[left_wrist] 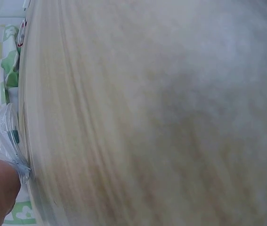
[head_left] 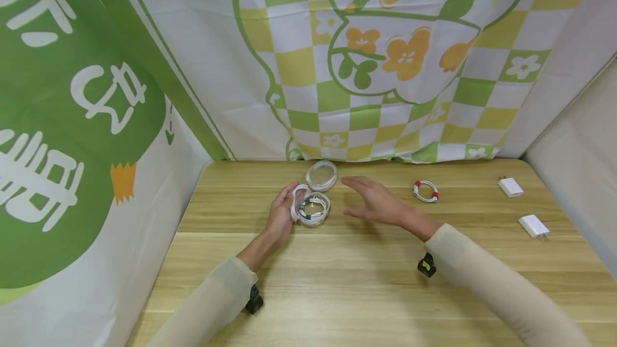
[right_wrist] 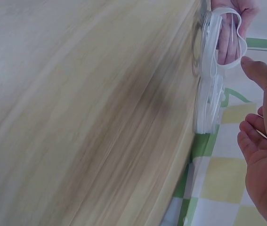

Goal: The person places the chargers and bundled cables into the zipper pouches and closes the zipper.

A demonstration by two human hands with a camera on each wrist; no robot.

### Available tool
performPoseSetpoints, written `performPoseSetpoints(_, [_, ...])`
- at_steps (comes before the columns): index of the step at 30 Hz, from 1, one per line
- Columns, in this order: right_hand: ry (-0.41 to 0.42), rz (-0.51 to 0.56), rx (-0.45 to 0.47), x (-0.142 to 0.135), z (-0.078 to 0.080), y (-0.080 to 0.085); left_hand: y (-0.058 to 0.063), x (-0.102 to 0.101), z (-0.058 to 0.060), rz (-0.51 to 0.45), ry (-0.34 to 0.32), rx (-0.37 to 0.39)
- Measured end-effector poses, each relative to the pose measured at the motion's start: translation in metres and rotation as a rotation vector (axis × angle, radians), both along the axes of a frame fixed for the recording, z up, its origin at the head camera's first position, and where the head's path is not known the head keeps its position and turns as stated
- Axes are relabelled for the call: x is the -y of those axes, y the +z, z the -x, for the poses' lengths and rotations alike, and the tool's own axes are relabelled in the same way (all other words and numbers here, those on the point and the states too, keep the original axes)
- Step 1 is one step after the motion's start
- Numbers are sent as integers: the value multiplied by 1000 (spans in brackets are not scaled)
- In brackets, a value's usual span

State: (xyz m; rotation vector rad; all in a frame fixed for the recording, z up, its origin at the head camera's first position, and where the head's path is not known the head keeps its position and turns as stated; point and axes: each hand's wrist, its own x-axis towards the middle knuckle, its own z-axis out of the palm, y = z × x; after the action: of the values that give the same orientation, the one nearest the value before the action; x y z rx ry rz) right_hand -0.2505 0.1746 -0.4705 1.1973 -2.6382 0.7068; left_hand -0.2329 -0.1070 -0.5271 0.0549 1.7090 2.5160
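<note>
My left hand (head_left: 281, 213) holds a white, loop-shaped item (head_left: 298, 201), probably a coiled cable, at its left side. Through that white loop (right_wrist: 240, 28), the left fingers show in the right wrist view. Just right of it is a clear round case (head_left: 320, 221) with a white cable (head_left: 308, 202) coiled inside, fastened with dark green ties. Behind stands another clear round case (head_left: 321, 175) near the back edge. My right hand (head_left: 373, 200) hovers right of the cases, touching nothing, its fingers loosely extended and thumb apart.
A white cable coil with red ties (head_left: 426, 191) lies right of the right hand. Two white plug adapters, one farther back (head_left: 511, 187) and one nearer (head_left: 533, 226), lie at the table's right. A patterned cloth (head_left: 376, 122) hangs along the wooden table's (head_left: 328, 293) back edge.
</note>
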Motion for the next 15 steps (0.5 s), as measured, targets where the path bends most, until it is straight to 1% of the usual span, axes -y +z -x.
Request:
performPoseSetpoints(7, [21,-5,39,-15,1,-1,0,0,1,6,-2,5])
performPoseSetpoints(11, [20,-5,69,-24,0,-2,1,0,1,18,-6,12])
performPoseSetpoints(15, [18,-8,76,-33,-1,-3,2,0,0,18,1,18])
